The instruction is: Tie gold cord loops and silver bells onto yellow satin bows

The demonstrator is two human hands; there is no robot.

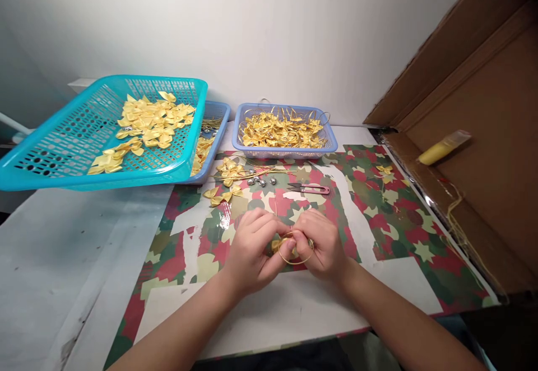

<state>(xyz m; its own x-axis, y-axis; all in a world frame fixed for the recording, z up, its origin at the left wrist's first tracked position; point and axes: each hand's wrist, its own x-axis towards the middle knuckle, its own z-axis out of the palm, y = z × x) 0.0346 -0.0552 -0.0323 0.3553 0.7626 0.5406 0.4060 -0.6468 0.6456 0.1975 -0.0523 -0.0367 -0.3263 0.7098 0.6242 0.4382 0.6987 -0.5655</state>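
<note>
Above the front middle of the mat, my left hand (257, 247) and my right hand (320, 243) meet fingertip to fingertip. Both are closed, pinching a thin gold cord (303, 261) that hangs in a loop below the fingers. Part of a yellow ribbon bow (276, 244) shows by my left fingers; the rest of it is hidden. Beyond my hands lie pink-handled thread snips (309, 189), several small silver bells (262, 182) and lengths of gold cord (269, 174). Loose yellow bows (222, 196) rest to the left of the bells.
A turquoise basket (46, 161) of yellow bows stands at the left, overlapping a blue basket (221, 130). Another blue basket (290, 153) holds corded bows at the back. Cardboard (483, 107) with a yellow-filled tube (444, 148) borders the right side. A camouflage-patterned mat (378, 219) covers the table.
</note>
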